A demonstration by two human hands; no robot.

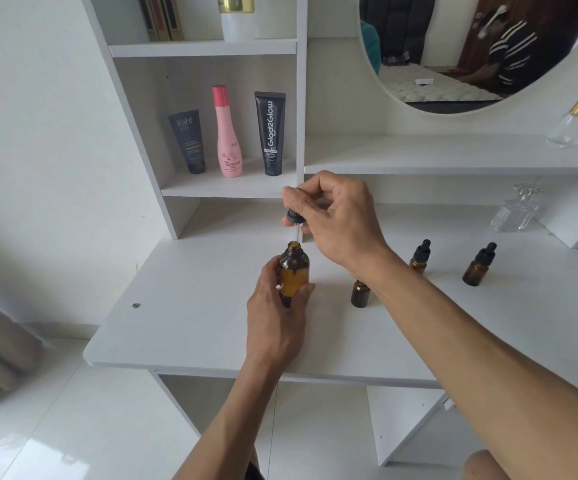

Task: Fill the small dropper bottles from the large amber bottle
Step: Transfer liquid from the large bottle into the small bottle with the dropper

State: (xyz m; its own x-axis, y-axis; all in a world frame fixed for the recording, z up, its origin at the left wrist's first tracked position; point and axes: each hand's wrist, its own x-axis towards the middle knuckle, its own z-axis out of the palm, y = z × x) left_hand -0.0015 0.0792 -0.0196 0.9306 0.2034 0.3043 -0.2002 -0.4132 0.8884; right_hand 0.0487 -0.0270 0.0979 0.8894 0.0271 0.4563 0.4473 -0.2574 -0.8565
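Two hands busy here. The left hand (pixel 273 317) is wrapped round the lower body of the large amber bottle (pixel 293 271), which stands on the white worktop (pixel 183 306). The right hand (pixel 332 216), directly above it, pinches the rubber bulb of the dropper (pixel 294 223) between thumb and fingers.

Handling-wise, my guess: the big bottle looks like glass, so rigid, smooth, a bit slippery if any liquid runs down the side, and it'd crack if knocked over. It doesn't look heavy. A grip low round the body, like the left hand has, seems the sensible hold since it leaves the neck free. The dropper's tube looks thin and probably breakable, so the black collar or bulb is the place to hold, and squeezing the bulb too soon would dump the load.

Orientation: the bottle's long axis is upright, open mouth pointing straight up. The dropper is near vertical too, bulb up, tip pointing down right at the mouth, tilted very slightly. Can't tell if the tip is inside the neck or just above it.

The small dropper bottles are off to the right of the left hand: an uncapped one (pixel 360 294) sits under the right forearm, and two capped ones (pixel 420 257) (pixel 478 265) are further right.
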